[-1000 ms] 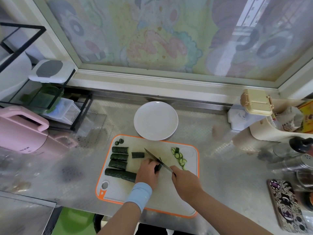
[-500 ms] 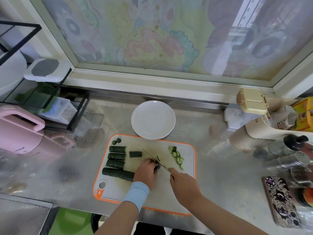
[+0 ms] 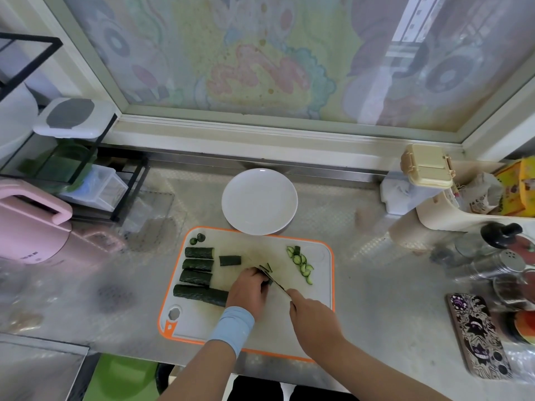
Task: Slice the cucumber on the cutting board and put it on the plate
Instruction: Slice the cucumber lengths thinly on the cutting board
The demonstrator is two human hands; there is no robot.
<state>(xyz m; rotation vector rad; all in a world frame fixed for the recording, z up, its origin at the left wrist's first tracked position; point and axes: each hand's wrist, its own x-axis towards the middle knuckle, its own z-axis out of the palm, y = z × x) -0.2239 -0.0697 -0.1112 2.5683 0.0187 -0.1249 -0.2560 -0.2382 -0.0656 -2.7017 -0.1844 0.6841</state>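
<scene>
A white cutting board [image 3: 321, 273] with an orange rim lies on the counter. On its left lie several dark green cucumber pieces [image 3: 199, 265], the longest [image 3: 199, 295] nearest me. My left hand [image 3: 249, 292] presses a cucumber piece down; most of that piece is hidden under my fingers. My right hand [image 3: 311, 314] grips a knife [image 3: 272, 277], its blade down beside my left fingertips. Thin slices [image 3: 301, 263] sit on the board's right part. A small chunk [image 3: 230, 260] lies mid-board. Behind the board stands the white plate [image 3: 259, 201], with nothing on it.
A pink appliance [image 3: 29, 224] and a black wire rack [image 3: 86, 175] stand at the left. Jars and shakers [image 3: 503, 256], a beige holder [image 3: 463, 209] and a patterned phone [image 3: 477, 334] crowd the right. The window sill runs behind the plate.
The knife blade has dropped lower against the piece under my left hand. Both hands stay in about the same spot on the board; the view has shifted slightly.
</scene>
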